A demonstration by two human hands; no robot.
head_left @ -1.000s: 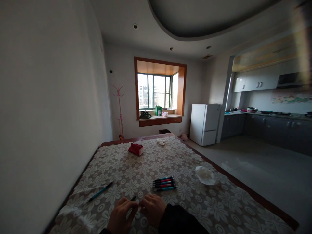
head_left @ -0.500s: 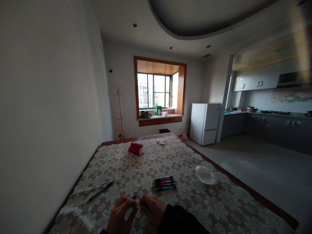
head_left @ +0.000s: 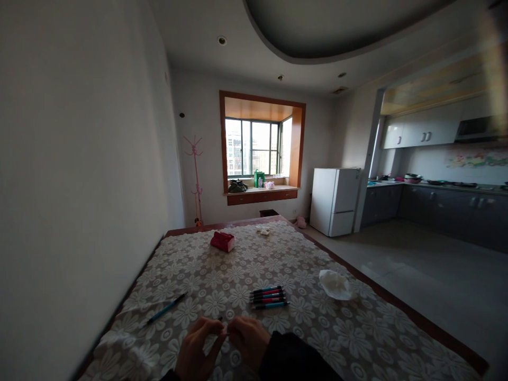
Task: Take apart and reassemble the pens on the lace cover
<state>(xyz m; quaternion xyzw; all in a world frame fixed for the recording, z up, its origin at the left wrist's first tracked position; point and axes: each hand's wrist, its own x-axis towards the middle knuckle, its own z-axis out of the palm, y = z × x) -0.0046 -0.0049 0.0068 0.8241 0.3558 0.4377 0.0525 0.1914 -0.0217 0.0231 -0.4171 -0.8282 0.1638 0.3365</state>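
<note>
At the near edge of the long wooden table [head_left: 397, 306], which is covered by a lace cloth with a white flower pattern [head_left: 246, 264], the person's left hand [head_left: 196, 349] and right hand [head_left: 249, 341] meet fingertip to fingertip, both pinched shut on a thin dark pen [head_left: 219, 319] whose tip pokes out just above the left fingers; the rest of it is hidden between the hands, so how much of it each one grips cannot be told. A dark sleeve [head_left: 293, 357] covers the right forearm. Just beyond the right hand lies a neat row of pens with dark barrels and red, pink and blue ends [head_left: 269, 298], side by side and touching one another, close to the hands but apart from them. To the left, well clear of the left hand, a single blue pen [head_left: 164, 309] lies slantwise on the cloth. A crumpled white tissue [head_left: 334, 284] sits to the right near the table's edge. Farther off, toward the far end, rest a red packet [head_left: 223, 241] and a small pale scrap [head_left: 263, 231]. Nothing lies between the hands and the row of pens. Behind the table stand a pink coat stand [head_left: 195, 177] by the wall, a wood-framed bay window [head_left: 260, 148], a white fridge [head_left: 335, 201] and grey kitchen cabinets [head_left: 448, 211].
</note>
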